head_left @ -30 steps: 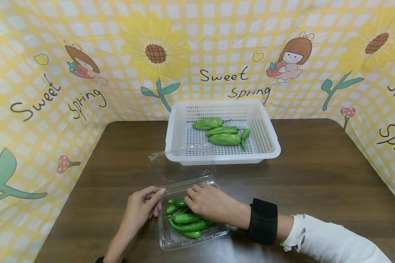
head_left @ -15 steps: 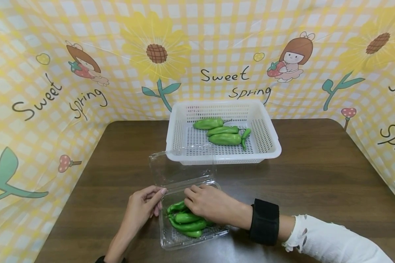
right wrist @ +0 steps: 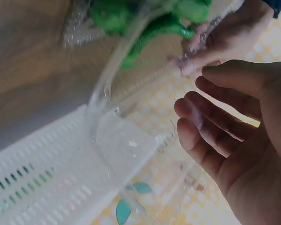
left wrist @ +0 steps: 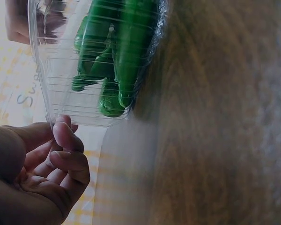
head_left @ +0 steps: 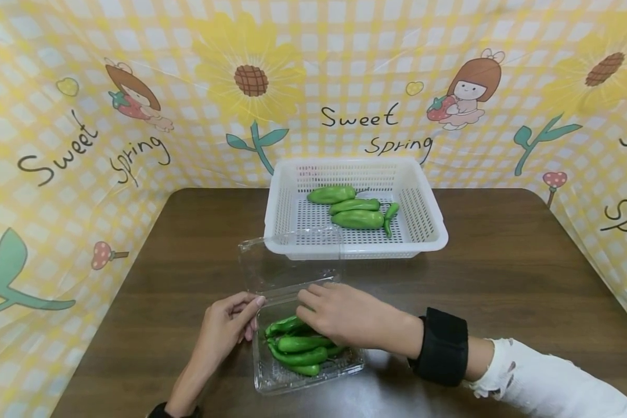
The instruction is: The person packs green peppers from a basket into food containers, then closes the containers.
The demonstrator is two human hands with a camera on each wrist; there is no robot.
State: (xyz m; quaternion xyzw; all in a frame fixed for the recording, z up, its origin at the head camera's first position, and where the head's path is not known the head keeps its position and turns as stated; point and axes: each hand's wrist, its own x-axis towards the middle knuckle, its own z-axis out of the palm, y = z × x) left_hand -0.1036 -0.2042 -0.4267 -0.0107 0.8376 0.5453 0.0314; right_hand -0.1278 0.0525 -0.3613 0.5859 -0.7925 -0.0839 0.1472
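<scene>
A clear plastic clamshell box [head_left: 271, 382] sits on the table with its lid [head_left: 287, 264] raised at the back. Several green peppers [head_left: 300, 343] lie side by side in its base. My left hand [head_left: 222, 328] pinches the box's left rim between thumb and index finger; the left wrist view shows this rim pinch [left wrist: 51, 164]. Over the box's right part, my right hand [head_left: 350, 316] hovers and covers some pepper ends. In the right wrist view, its fingers are loosely bent, with nothing between the thumb and fingertips.
Behind the box stands a white perforated basket [head_left: 355, 249] holding several green peppers [head_left: 357, 219], one of them small and thin. The raised lid overlaps its front left corner in the head view. A yellow checked cloth [head_left: 313, 64] hangs behind the brown table [head_left: 501, 261].
The uppermost pepper in the box shifted and came to lie alongside the others. Then my right hand moved a little to the right, uncovering more peppers. My left hand kept its pinch on the rim.
</scene>
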